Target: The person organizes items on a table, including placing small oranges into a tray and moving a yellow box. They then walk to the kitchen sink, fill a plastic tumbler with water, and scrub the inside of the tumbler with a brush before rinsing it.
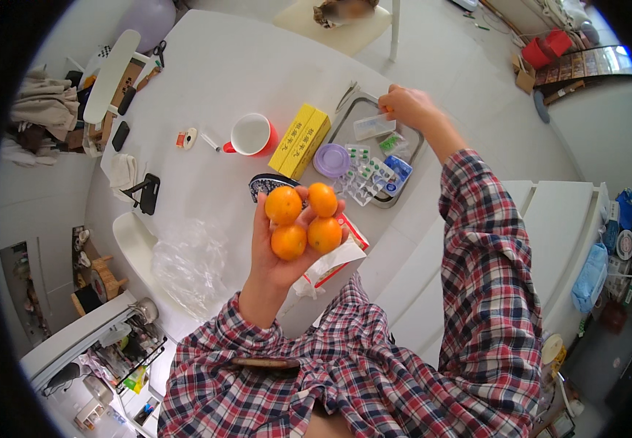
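My left hand [272, 255] is palm up in the middle of the picture, its fingers curled around several small oranges [284, 205] bunched together. Above the far right end of a grey-rimmed tray [412, 191], my right hand [409, 109] is closed with the fingertips pinched. A small orange-coloured patch shows at those fingertips, but the thing itself is mostly hidden. The tray holds a lilac round container [332, 160], pill blister packs [369, 179], a clear plastic box [374, 127] and a blue-and-white packet [398, 174].
Left of the tray stand a yellow box [300, 141] and a red mug [252, 136] with a white inside. A dark patterned pouch [272, 184] and a tissue box [341, 255] are by my left hand. A crumpled clear plastic bag [190, 266] lies at the table's near left.
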`<state>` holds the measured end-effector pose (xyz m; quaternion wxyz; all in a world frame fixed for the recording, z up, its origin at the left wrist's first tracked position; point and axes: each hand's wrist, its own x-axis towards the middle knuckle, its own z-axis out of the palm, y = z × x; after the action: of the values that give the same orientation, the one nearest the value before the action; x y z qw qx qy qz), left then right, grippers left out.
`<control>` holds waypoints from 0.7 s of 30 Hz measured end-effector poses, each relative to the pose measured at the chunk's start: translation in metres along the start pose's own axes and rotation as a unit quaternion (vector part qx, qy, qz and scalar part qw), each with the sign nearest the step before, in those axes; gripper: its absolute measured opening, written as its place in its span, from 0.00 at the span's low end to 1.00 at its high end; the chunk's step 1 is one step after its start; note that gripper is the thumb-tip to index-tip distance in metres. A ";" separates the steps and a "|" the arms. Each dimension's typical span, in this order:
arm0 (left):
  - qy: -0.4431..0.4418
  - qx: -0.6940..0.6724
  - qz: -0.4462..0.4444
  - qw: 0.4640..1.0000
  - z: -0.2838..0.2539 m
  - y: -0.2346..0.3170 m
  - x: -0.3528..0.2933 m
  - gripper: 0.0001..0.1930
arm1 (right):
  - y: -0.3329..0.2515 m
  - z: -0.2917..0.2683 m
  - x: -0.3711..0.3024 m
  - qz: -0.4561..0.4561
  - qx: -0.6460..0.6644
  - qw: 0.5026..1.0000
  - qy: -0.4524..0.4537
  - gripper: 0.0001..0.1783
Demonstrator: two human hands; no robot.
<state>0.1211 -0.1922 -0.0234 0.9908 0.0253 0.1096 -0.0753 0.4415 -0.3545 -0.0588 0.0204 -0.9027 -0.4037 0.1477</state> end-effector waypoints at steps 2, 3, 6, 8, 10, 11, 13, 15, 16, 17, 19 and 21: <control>0.000 0.020 -0.002 1.000 0.007 0.005 0.014 0.27 | 0.003 0.010 0.015 0.014 -0.001 1.000 -0.015 0.07; -0.008 0.004 -0.007 1.000 0.011 0.004 0.020 0.27 | 0.006 0.015 0.022 0.021 0.011 1.000 -0.020 0.08; -0.022 -0.015 -0.021 0.999 0.012 0.004 0.034 0.26 | 0.007 0.021 0.033 0.068 0.039 0.996 -0.033 0.09; -0.014 -0.018 -0.025 0.999 0.012 0.001 0.039 0.27 | 0.007 0.024 0.035 0.110 0.050 0.992 -0.033 0.10; -0.007 -0.015 -0.026 1.000 0.013 -0.001 0.043 0.27 | 0.006 0.026 0.038 0.148 0.057 0.987 -0.027 0.10; -0.004 -0.010 -0.026 1.000 0.014 -0.001 0.044 0.27 | 0.006 0.027 0.037 0.153 0.050 0.987 -0.010 0.10; 0.001 -0.004 -0.027 1.000 0.014 -0.001 0.046 0.27 | 0.008 0.030 0.034 0.164 0.035 0.986 0.023 0.10; 0.005 0.000 -0.031 1.000 0.013 -0.002 0.048 0.27 | 0.013 0.034 0.034 0.198 0.021 0.980 0.003 0.10; 0.003 -0.002 -0.033 0.999 0.012 -0.002 0.049 0.26 | 0.014 0.037 0.035 0.212 0.015 0.977 -0.007 0.10; 0.001 -0.004 -0.036 0.999 0.012 -0.003 0.051 0.26 | 0.017 0.040 0.035 0.218 0.013 0.976 0.002 0.11; 0.002 -0.004 -0.036 0.999 0.012 -0.003 0.053 0.26 | 0.014 0.043 0.030 0.228 0.011 0.973 0.020 0.13; 0.007 0.001 -0.032 0.999 0.013 -0.003 0.056 0.25 | 0.005 0.040 0.024 0.231 0.018 0.971 0.063 0.14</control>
<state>0.1769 -0.2039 -0.0236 0.9871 0.0232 0.1171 -0.1068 0.4488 -0.3434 -0.1036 0.0276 -0.9784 -0.1794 0.0987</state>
